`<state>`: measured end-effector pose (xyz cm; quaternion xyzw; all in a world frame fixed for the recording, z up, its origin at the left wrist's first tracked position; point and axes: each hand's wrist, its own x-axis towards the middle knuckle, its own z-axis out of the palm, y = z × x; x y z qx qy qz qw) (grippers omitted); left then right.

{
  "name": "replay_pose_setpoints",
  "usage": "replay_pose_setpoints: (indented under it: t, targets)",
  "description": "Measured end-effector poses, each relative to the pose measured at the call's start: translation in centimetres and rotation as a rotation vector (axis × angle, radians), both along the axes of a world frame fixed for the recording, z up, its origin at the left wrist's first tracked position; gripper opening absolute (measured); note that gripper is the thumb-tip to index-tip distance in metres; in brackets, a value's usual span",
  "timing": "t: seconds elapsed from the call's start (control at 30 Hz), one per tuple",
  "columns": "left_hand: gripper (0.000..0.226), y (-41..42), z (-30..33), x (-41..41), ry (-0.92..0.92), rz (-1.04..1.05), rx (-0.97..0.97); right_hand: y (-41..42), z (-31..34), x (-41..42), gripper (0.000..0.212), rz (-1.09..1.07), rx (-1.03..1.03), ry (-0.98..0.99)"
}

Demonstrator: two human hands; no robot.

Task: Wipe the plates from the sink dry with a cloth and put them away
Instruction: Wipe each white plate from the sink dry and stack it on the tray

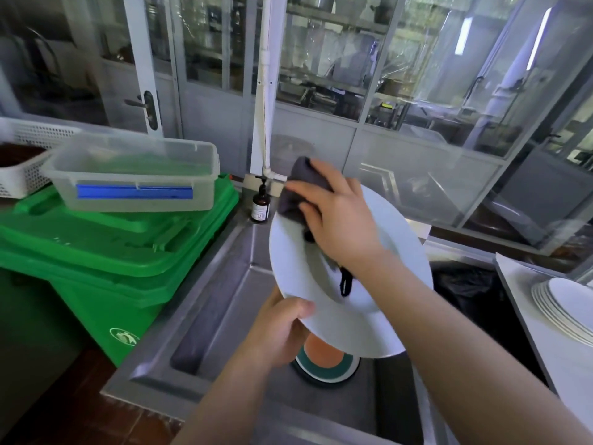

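Gripping the lower rim of a large white plate (pixel 378 319), the left hand (pixel 279 332) holds it tilted above the steel sink (pixel 205 303), thumb on the plate's face; the right hand (pixel 337 220) presses a dark grey cloth (pixel 300 187) against its upper part, fingers clutching the fabric. Left stands a green bin (pixel 106 252) with a clear tub (pixel 134 175) on top. In the sink lies an orange-and-teal plate (pixel 324 364); at far right, stacked white plates (pixel 564 309) sit on a counter

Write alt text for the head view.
Over a steel sink, the left hand holds a white plate tilted while the right hand presses a dark cloth on it. Stacked plates sit right.
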<state>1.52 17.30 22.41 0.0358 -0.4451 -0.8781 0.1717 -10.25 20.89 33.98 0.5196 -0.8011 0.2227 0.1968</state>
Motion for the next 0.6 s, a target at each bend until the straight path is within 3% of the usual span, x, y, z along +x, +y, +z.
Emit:
replay_pose_setpoints:
  t: [0.13, 0.27, 0.5, 0.6]
  targets:
    - [0.074, 0.1, 0.3, 0.5, 0.077, 0.027, -0.034, -1.1, 2.1, -3.2, 0.035, -0.164, 0.040, 0.000]
    - [0.071, -0.5, 0.4, 0.9, 0.134, 0.044, 0.067, 0.1, 2.1, -5.1, 0.037, -0.262, 0.075, -0.007]
    - [0.059, -1.8, 0.4, 1.1, 0.220, 0.085, 0.099, 3.1, 1.3, -6.1, 0.044, -0.283, 0.103, -0.090]
    - [0.065, -2.3, 0.6, 1.1, 0.224, 0.108, 0.158, 4.9, 1.1, -5.9, 0.043, -0.235, 0.118, -0.099]
